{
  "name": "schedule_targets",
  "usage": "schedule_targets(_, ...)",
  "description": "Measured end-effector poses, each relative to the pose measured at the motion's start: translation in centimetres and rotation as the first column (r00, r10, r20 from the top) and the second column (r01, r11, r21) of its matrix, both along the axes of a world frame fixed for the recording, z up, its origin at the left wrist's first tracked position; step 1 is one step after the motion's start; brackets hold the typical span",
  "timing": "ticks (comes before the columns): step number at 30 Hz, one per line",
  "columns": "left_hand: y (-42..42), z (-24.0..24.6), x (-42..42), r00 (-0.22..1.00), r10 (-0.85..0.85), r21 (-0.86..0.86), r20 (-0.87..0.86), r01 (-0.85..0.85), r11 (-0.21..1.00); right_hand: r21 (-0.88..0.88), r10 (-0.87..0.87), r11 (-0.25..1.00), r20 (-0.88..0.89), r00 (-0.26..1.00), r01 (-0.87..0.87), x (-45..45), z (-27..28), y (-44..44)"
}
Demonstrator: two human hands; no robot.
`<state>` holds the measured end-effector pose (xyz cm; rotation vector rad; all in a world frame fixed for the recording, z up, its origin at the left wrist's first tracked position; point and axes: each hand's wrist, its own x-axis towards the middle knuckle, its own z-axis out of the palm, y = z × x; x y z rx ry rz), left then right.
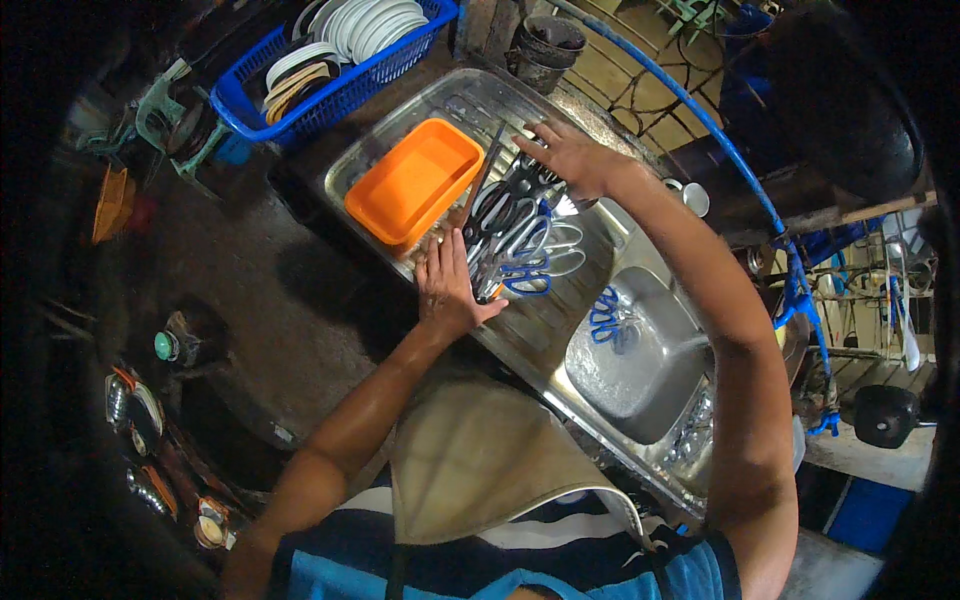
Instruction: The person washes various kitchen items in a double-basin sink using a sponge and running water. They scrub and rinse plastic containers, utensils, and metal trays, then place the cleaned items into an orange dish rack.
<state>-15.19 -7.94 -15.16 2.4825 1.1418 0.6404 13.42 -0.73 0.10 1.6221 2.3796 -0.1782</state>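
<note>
A pile of scissors and other metal utensils (517, 225) lies on the ribbed drainboard of a steel sink. My left hand (448, 289), fingers spread, rests at the near left edge of the pile. At the pile's far side is my right hand (562, 157), its fingers spread over some dark-handled pieces; whether it grips any is unclear. An orange plastic tub (412, 180) stands left of the pile and looks empty. A long dark flat piece (484, 176) lies between tub and pile. Blue-handled scissors (604, 315) are in the sink basin (637, 375).
A blue plastic basket (247, 124) of plates stands beyond the drainboard at upper left. Dark stacked pots (547, 52) are behind it to the right. A blue hose (705, 120) curves past my right arm. Metal cups (694, 196) stand by the sink's back edge.
</note>
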Motion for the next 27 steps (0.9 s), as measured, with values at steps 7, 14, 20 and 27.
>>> schedule_targets(7,0.2,-0.2,0.1,0.999,-0.011,0.001,0.050,0.011,1.000,0.294,-0.095,0.863,-0.706,0.702,0.412,0.0,-2.1,-5.6)
schedule_targets(14,-0.1,-0.6,0.4,0.999,0.045,-0.083,0.002,-0.045,0.996,-0.503,-0.567,0.301,-0.777,-0.272,0.810,-3.6,-13.9,-15.9)
schedule_targets(20,1.0,2.5,1.6,0.991,0.062,-0.245,-0.121,-0.090,0.965,0.033,-0.297,0.419,-0.940,0.171,0.908,-5.0,-11.1,-12.6)
schedule_targets(27,0.5,-1.1,2.3,0.995,0.088,-0.043,0.038,-0.087,0.995,0.395,-0.467,0.544,-0.590,0.659,0.740,-8.5,-9.5,-11.8)
